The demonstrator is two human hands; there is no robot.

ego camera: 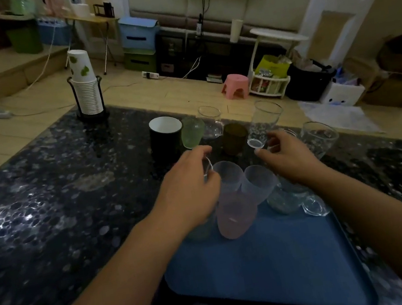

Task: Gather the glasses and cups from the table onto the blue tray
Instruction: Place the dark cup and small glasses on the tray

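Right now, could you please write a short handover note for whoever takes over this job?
Left hand: on a clear glass at the blue tray's far-left end; grip unclear.
Right hand: reaching past the tray, apparently empty.
Done: frosted cups and clear glasses crowd the tray's far edge.
Left on the table: black cup, green glass, handled glass, amber glass, tall glass, wide glass.

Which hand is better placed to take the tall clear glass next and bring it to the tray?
The right hand. Its fingers are already near the base of the tall clear glass, while the left hand is busy at the frosted cups on the blue tray.
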